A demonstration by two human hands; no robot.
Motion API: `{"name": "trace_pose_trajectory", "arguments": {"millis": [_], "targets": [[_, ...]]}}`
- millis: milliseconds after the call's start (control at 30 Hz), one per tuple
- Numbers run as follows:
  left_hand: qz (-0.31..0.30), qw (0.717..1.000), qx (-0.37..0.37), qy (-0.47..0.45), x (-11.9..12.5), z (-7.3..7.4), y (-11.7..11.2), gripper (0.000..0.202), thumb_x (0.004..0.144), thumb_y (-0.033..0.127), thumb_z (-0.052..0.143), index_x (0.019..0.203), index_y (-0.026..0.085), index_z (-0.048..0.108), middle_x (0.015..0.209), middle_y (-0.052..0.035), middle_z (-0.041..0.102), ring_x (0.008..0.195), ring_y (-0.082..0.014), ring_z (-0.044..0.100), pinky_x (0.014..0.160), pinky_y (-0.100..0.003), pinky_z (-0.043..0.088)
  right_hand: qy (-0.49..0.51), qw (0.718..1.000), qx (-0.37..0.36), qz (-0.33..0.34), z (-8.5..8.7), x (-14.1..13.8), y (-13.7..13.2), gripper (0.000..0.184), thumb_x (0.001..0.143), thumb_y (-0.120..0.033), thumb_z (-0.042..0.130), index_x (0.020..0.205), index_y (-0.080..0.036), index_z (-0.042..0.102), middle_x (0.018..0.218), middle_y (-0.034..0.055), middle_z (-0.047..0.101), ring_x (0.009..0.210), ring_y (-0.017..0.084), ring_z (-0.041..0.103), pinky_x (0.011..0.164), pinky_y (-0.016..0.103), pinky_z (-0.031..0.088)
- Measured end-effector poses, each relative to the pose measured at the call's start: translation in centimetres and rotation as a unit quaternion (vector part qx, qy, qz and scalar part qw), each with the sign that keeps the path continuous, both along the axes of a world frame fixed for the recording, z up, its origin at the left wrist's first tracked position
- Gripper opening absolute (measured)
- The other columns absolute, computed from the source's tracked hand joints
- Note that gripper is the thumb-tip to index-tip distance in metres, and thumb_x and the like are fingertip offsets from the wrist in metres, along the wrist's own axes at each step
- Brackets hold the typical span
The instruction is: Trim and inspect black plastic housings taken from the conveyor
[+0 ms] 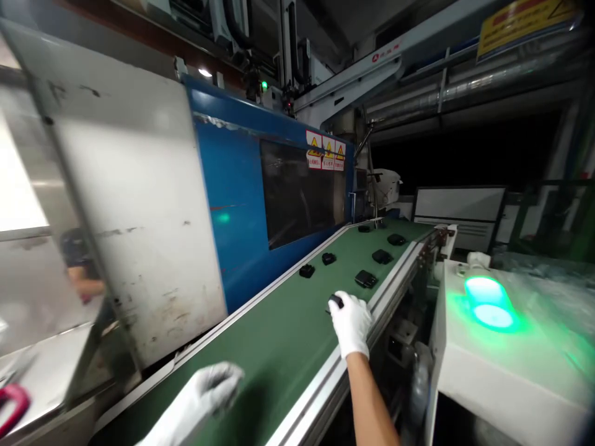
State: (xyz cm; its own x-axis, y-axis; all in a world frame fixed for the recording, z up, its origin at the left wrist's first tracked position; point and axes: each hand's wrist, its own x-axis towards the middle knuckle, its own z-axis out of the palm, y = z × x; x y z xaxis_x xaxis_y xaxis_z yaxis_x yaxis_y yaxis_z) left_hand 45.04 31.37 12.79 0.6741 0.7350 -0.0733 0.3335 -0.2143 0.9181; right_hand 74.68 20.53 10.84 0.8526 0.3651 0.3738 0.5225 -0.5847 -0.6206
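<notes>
Black plastic part, small & blocky, is in the white-gloved R hand, pinched b/w thumb & fingers over the green flat conveyor belt, close to its near-side metal rail; can't tell if the part's underside touches the belt. White-gloved L hand is over the belt too, lower L & well apart from the R hand, fingers loosely curled; blurred, so can't tell if fingertips meet or if anything's in them. Belt acts as a long open tray b/w two rails, w/ more black pcs on it: chunky black piece just beyond the R hand, two similar ones behind it in a row along the R side, plus two smaller black pieces nearer the L side, & a couple of dark ones at the far end, too small to make out. Along the far side: big blue-and-white machine housing w/ a dark window; contents behind the pane can't be made out. Three warning labels at the window's top R corner. R of the belt: white box-shaped cabinet, glowing green lamp on top; can't see into it. Red loop-shaped handle, blurred & cropped, lower L edge.
</notes>
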Motion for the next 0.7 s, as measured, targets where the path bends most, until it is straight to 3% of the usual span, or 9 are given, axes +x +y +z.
{"name": "trace_pose_trajectory", "arguments": {"millis": [67,133,233,367,433,533,633,700], "targets": [[-0.027,0.994,0.086,0.064,7.0,0.7,3.9,0.017,0.086,0.030,0.064,0.089,0.013,0.068,0.070,0.0005,0.066,0.064,-0.0152,0.060,0.063,-0.027,0.049,-0.003,1.000,0.004,0.018,-0.4,0.4,0.2,0.036,0.087,-0.036,0.062,0.121,-0.024,0.063,0.109,0.0090,0.069,0.101,0.027,0.062,0.087,0.044,0.048],[-0.010,0.986,0.140,0.087,14.2,1.6,7.3,0.018,0.087,0.024,0.063,0.100,0.012,0.066,0.094,-0.0049,0.070,0.085,-0.0188,0.065,0.078,-0.033,0.052,0.005,1.000,0.007,0.025,-0.4,0.8,0.3,0.045,0.081,-0.037,0.066,0.125,-0.027,0.061,0.104,0.0101,0.072,0.093,0.029,0.065,0.080,0.042,0.049],[0.004,0.970,0.206,0.132,23.6,2.9,11.0,0.031,0.088,0.030,0.064,0.114,0.014,0.060,0.122,-0.0092,0.062,0.110,-0.0246,0.060,0.093,-0.046,0.050,0.013,0.999,0.004,0.044,-0.5,1.4,0.6,0.047,0.074,-0.038,0.070,0.120,-0.031,0.065,0.095,0.0083,0.075,0.088,0.033,0.066,0.074,0.042,0.049],[0.000,0.949,0.219,0.226,31.7,3.7,13.1,0.029,0.089,0.034,0.063,0.110,0.014,0.062,0.114,-0.0081,0.064,0.103,-0.0235,0.063,0.088,-0.044,0.053,0.001,0.998,-0.005,0.067,-0.7,1.6,0.9,0.026,0.070,-0.036,0.073,0.096,-0.033,0.072,0.078,0.0056,0.074,0.077,0.032,0.065,0.071,0.041,0.046],[-0.007,0.943,0.208,0.259,33.7,3.8,13.2,0.027,0.089,0.032,0.063,0.108,0.014,0.063,0.110,-0.0072,0.065,0.099,-0.0226,0.064,0.085,-0.041,0.054,-0.009,0.997,-0.006,0.073,-0.8,1.4,1.0,0.018,0.067,-0.036,0.075,0.084,-0.033,0.072,0.073,0.0047,0.073,0.073,0.031,0.064,0.070,0.041,0.044],[-0.021,0.947,0.180,0.266,34.2,4.2,12.5,0.027,0.088,0.031,0.064,0.109,0.014,0.062,0.111,-0.0075,0.064,0.100,-0.0226,0.063,0.083,-0.040,0.055,-0.023,0.996,0.000,0.081,-0.8,1.2,1.1,0.017,0.062,-0.035,0.077,0.078,-0.034,0.074,0.069,0.0044,0.072,0.070,0.030,0.063,0.070,0.041,0.043],[-0.046,0.965,0.117,0.230,31.8,4.7,10.8,0.026,0.089,0.030,0.063,0.108,0.013,0.062,0.108,-0.0079,0.065,0.094,-0.0206,0.064,0.079,-0.038,0.056,-0.024,0.994,0.029,0.099,-0.7,1.5,1.2,0.015,0.064,-0.033,0.074,0.079,-0.034,0.075,0.069,0.0031,0.073,0.069,0.028,0.064,0.068,0.039,0.044],[-0.070,0.979,0.048,0.183,28.1,4.5,9.3,0.024,0.091,0.031,0.061,0.106,0.012,0.062,0.102,-0.0066,0.066,0.086,-0.0180,0.065,0.075,-0.035,0.056,-0.006,0.991,0.064,0.117,-0.8,1.9,0.7,0.016,0.069,-0.034,0.070,0.084,-0.033,0.075,0.076,0.0021,0.076,0.073,0.026,0.067,0.069,0.037,0.047]]}}
